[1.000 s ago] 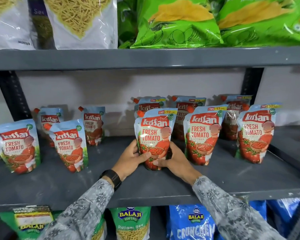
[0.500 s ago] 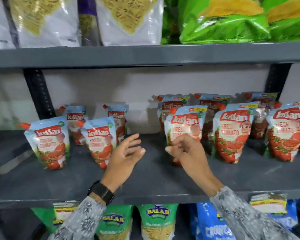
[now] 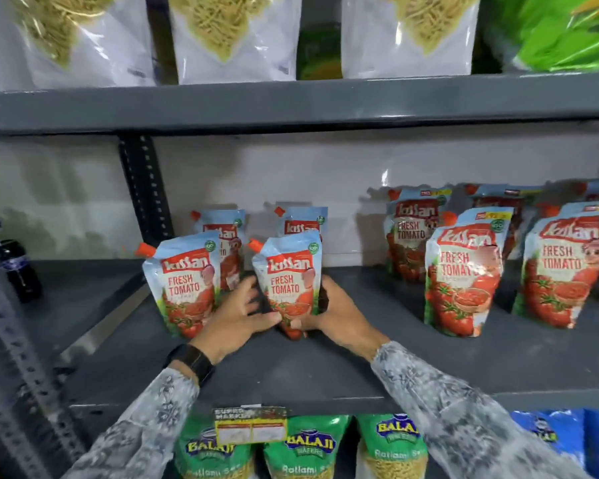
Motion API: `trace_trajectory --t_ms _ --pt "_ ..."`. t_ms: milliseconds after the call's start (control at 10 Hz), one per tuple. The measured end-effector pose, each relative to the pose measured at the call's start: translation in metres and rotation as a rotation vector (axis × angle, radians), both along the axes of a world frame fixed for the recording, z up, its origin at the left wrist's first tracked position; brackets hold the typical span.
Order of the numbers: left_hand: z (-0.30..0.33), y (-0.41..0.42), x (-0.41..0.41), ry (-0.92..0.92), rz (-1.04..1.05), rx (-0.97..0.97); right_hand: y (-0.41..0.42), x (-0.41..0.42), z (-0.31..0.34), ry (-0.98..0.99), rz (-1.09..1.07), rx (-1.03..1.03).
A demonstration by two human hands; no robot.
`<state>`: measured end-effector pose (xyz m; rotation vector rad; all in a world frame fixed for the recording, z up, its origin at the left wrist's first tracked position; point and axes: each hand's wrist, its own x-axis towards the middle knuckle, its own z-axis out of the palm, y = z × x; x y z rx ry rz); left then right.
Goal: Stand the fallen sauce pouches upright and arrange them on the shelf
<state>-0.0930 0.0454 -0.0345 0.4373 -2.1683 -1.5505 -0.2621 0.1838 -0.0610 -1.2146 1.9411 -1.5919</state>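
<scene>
Tomato sauce pouches, blue and red with orange spouts, stand on the grey middle shelf [image 3: 325, 368]. My left hand [image 3: 236, 319] and my right hand [image 3: 336, 312] both clasp the lower part of one upright pouch [image 3: 288, 278]. Another pouch [image 3: 187, 285] stands just left of it, touching my left hand's fingers. Two more pouches [image 3: 227, 233] [image 3: 303, 223] stand behind these. To the right stands a separate group of several pouches, the nearest one [image 3: 462, 271] at the front.
A dark soda bottle [image 3: 14, 264] stands at the far left of the shelf beside a perforated upright post [image 3: 142, 188]. Snack bags [image 3: 222, 32] fill the upper shelf. Green wafer bags [image 3: 305, 447] sit below, behind a price tag [image 3: 249, 425].
My view has swung left. Both hands left the pouch in the right group, crossed to the left group, and closed around the front right pouch there.
</scene>
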Motion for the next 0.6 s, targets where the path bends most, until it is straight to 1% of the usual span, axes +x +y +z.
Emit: trace_trajectory --t_ms 100,300,400,500,600 --pt "-0.001 0.001 -0.011 0.008 -0.025 -0.038 -0.002 -0.002 -0.001 0.039 -0.047 0.004" --pt "-0.003 0.013 -0.029 0.026 -0.027 -0.075 0.008 -0.008 -0.003 0.041 -0.146 0.01" --pt "-0.004 0.013 -0.029 0.019 -0.037 -0.067 0.012 -0.005 -0.001 0.032 -0.151 0.016" --pt "-0.001 0.013 -0.021 -0.03 -0.031 -0.092 0.021 0.003 -0.001 0.013 -0.164 0.025" --pt "-0.006 0.003 -0.003 -0.082 0.031 -0.142 0.034 0.016 -0.006 0.063 -0.36 -0.053"
